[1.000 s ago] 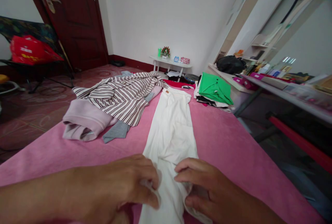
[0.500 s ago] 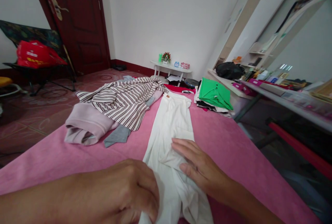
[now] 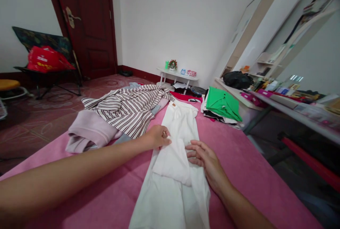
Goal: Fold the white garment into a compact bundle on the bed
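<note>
Pinched: left hand (image 3: 156,137) closed on the left edge of long white cotton trousers (image 3: 180,126). Right hand (image 3: 205,158) open, fingers flat on the folded layer's right side. Trousers lie lengthwise down the middle of pink plush bed cover (image 3: 239,158). Brown-and-white striped shirt (image 3: 127,107) heaped on the cover's left; folded green shirt (image 3: 221,103) at its far right corner.
</note>
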Demonstrator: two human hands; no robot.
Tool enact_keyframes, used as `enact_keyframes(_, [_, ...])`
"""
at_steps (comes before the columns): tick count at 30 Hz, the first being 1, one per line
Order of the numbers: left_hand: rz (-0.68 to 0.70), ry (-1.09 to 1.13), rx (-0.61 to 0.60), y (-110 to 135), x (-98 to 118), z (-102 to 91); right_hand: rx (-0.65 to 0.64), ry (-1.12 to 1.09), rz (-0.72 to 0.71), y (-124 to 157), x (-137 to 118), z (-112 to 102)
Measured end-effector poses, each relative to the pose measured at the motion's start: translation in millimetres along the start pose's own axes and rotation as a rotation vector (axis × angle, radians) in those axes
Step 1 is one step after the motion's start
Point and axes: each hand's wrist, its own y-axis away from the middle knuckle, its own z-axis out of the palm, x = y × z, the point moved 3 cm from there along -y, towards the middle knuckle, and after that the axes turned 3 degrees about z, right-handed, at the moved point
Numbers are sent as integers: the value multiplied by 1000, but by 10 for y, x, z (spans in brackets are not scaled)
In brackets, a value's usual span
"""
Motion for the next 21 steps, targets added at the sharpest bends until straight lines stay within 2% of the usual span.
enact_keyframes(3, [162, -264, 107, -35, -79, 39, 19, -8, -32, -3, 61, -31])
enact_keyframes(5, [277, -394, 185, 82, -25, 44, 7, 18, -66, 7, 60, -44])
enact_keyframes(7, [374, -448, 182, 234, 72, 56, 9, 52, -80, 22, 34, -72])
enact_keyframes(9, [487, -430, 139, 375, 186, 73, -10, 91, -51, 56, -7, -101])
enact_keyframes(11, [587, -381, 104, 466, 288, 89, -93, 144, -6, 136, -69, -96])
enact_keyframes(13, [642, -350, 57, 486, 356, 117, -211, 232, 8, 269, -149, -44])
enact_keyframes(15, [658, -366, -38, 453, 391, 166, -286, 392, -39, 426, -233, 31])
enact_keyframes(18, [677, -455, -199, 431, 434, 233, -199, 691, -108, 594, -297, 90])
enact_keyframes(21, [755, -564, -232, 586, 545, 205, -61, 773, -85, 622, -287, 33])
